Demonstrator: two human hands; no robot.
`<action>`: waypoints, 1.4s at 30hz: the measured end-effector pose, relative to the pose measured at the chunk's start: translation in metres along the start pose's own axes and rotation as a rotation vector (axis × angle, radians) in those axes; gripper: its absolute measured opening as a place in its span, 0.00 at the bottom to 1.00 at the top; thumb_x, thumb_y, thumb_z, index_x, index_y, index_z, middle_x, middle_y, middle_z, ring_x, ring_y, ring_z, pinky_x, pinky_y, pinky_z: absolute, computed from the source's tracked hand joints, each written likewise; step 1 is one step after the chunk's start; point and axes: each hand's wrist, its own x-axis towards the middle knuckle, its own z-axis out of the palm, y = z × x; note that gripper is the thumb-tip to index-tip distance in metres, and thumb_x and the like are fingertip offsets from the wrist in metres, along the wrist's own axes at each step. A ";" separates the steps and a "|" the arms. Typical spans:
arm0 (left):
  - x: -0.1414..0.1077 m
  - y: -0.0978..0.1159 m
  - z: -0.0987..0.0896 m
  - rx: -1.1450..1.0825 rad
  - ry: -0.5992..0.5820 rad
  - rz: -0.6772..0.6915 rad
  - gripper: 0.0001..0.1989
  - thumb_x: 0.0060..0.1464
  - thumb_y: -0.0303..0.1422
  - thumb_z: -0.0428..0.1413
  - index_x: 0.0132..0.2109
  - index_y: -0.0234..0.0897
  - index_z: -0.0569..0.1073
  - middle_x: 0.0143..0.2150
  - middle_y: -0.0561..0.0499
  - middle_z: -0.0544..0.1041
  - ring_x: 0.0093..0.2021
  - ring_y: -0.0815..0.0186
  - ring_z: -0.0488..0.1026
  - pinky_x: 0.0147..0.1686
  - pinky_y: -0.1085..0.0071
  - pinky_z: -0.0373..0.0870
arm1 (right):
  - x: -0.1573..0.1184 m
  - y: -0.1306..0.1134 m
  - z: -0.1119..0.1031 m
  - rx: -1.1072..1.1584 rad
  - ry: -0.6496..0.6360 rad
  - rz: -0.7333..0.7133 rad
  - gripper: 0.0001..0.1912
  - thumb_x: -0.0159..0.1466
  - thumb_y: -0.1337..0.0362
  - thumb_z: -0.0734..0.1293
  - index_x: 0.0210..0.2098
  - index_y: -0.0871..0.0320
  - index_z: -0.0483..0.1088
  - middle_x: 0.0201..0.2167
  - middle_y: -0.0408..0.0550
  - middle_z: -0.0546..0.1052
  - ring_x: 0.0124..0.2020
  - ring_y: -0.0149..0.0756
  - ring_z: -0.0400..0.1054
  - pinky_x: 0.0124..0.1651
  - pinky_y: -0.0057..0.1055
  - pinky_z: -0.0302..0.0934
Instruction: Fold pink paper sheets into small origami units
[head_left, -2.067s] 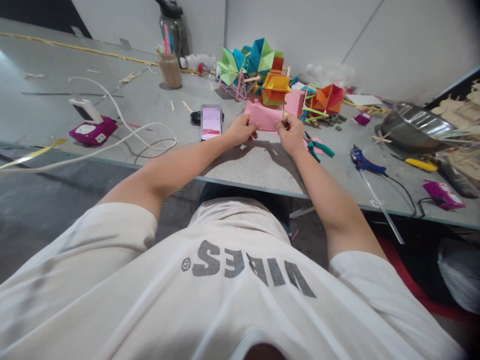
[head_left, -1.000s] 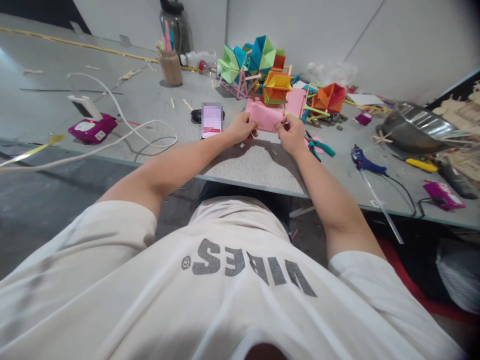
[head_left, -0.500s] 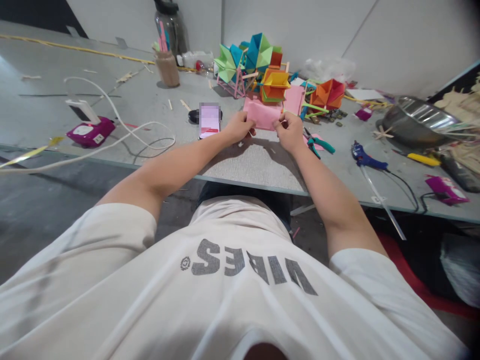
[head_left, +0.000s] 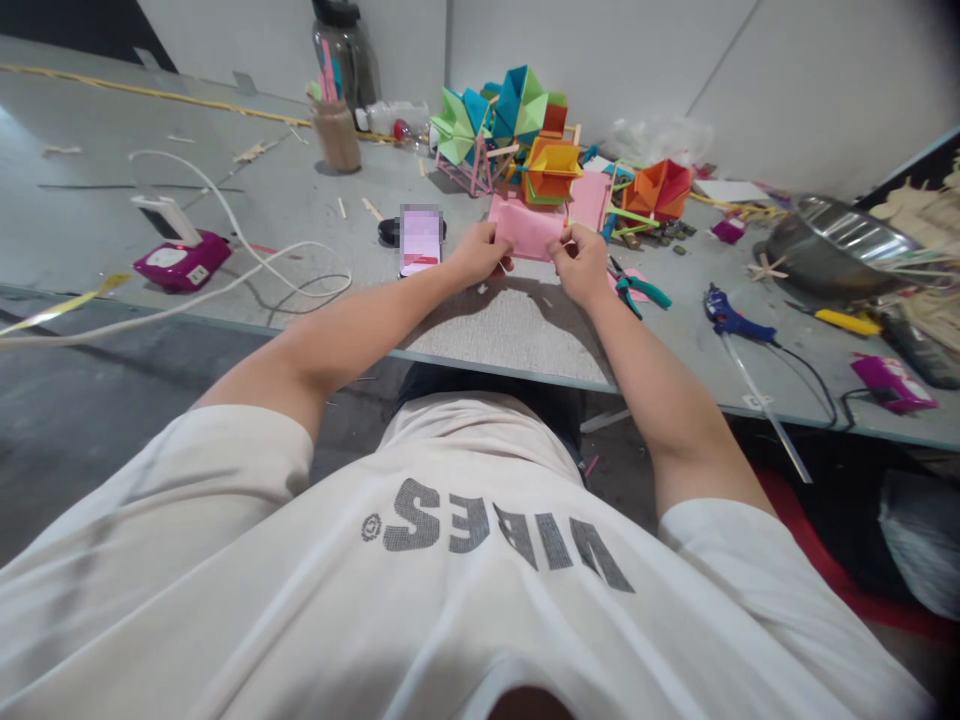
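Observation:
A sheet of pink paper [head_left: 529,228] is held up a little above the table by its two near corners. My left hand [head_left: 481,254] pinches its left corner, and my right hand [head_left: 579,262] pinches the right one, fingers closed on both sides. Just behind the sheet stand folded paper shapes in green, blue and orange [head_left: 551,170], resting on a pink stick frame [head_left: 476,168]. More pink paper [head_left: 590,198] lies beyond my right hand. Pliers with teal handles [head_left: 641,290] rest to the right of that hand.
Left of my hands lie a phone [head_left: 421,240] and a purple power socket [head_left: 182,262] with a white cable. On the right are a blue glue gun [head_left: 739,318], a yellow-handled cutter [head_left: 847,321] and a metal bowl [head_left: 832,245]. A jar of sticks [head_left: 337,138] stands at the back.
Almost nothing differs. Both hands keep their pinch on the pink paper in the same place, and the view has shifted very slightly.

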 end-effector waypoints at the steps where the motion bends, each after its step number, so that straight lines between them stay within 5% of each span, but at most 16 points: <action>1: 0.000 0.000 0.000 -0.004 -0.002 0.004 0.18 0.86 0.22 0.56 0.41 0.42 0.76 0.30 0.53 0.81 0.28 0.67 0.76 0.37 0.70 0.76 | 0.000 0.000 0.000 -0.004 -0.001 -0.002 0.40 0.72 0.20 0.79 0.36 0.43 0.61 0.31 0.42 0.61 0.36 0.49 0.67 0.44 0.51 0.73; 8: 0.000 0.002 0.001 -0.032 0.022 -0.022 0.17 0.89 0.25 0.59 0.43 0.41 0.76 0.30 0.54 0.81 0.27 0.68 0.77 0.38 0.72 0.76 | 0.001 0.003 0.002 -0.019 0.012 -0.031 0.42 0.74 0.18 0.79 0.33 0.44 0.61 0.28 0.41 0.64 0.33 0.46 0.67 0.42 0.48 0.72; 16: 0.006 -0.004 -0.001 -0.152 0.012 -0.093 0.22 0.95 0.52 0.58 0.52 0.41 0.79 0.34 0.53 0.85 0.27 0.68 0.81 0.35 0.73 0.76 | 0.004 0.012 0.000 -0.028 0.006 -0.046 0.42 0.75 0.21 0.82 0.34 0.46 0.61 0.27 0.40 0.65 0.32 0.43 0.66 0.41 0.44 0.66; 22: 0.013 -0.014 -0.001 -0.128 -0.018 -0.009 0.11 0.90 0.35 0.67 0.50 0.41 0.78 0.35 0.53 0.86 0.29 0.70 0.80 0.36 0.74 0.76 | 0.006 0.013 0.001 0.017 0.036 -0.028 0.42 0.71 0.22 0.86 0.34 0.45 0.63 0.27 0.41 0.68 0.32 0.43 0.66 0.43 0.46 0.69; 28: 0.029 -0.032 -0.003 -0.082 -0.033 0.222 0.11 0.76 0.29 0.75 0.57 0.39 0.81 0.39 0.52 0.86 0.34 0.66 0.81 0.41 0.69 0.81 | 0.008 0.010 0.002 0.142 0.028 0.056 0.39 0.72 0.29 0.88 0.32 0.47 0.65 0.27 0.42 0.73 0.31 0.40 0.68 0.38 0.41 0.70; 32: 0.043 -0.045 0.000 0.023 -0.038 0.560 0.35 0.71 0.51 0.84 0.70 0.41 0.80 0.56 0.43 0.86 0.59 0.50 0.90 0.60 0.56 0.87 | 0.004 -0.002 0.004 0.377 -0.114 0.240 0.41 0.68 0.33 0.93 0.32 0.49 0.66 0.29 0.42 0.73 0.31 0.36 0.72 0.32 0.32 0.67; 36: 0.047 -0.054 0.000 0.228 -0.030 0.813 0.51 0.67 0.72 0.79 0.79 0.43 0.78 0.74 0.31 0.81 0.86 0.32 0.75 0.86 0.36 0.72 | -0.007 -0.016 0.004 0.512 -0.288 0.322 0.43 0.61 0.33 0.96 0.32 0.49 0.66 0.30 0.41 0.74 0.31 0.35 0.74 0.31 0.30 0.70; 42: 0.042 -0.069 0.003 0.189 -0.038 0.897 0.41 0.74 0.64 0.71 0.79 0.45 0.75 0.76 0.32 0.81 0.80 0.38 0.80 0.83 0.38 0.78 | -0.017 -0.022 0.008 0.516 -0.423 0.295 0.35 0.61 0.40 0.96 0.32 0.48 0.73 0.27 0.42 0.75 0.30 0.36 0.70 0.34 0.31 0.73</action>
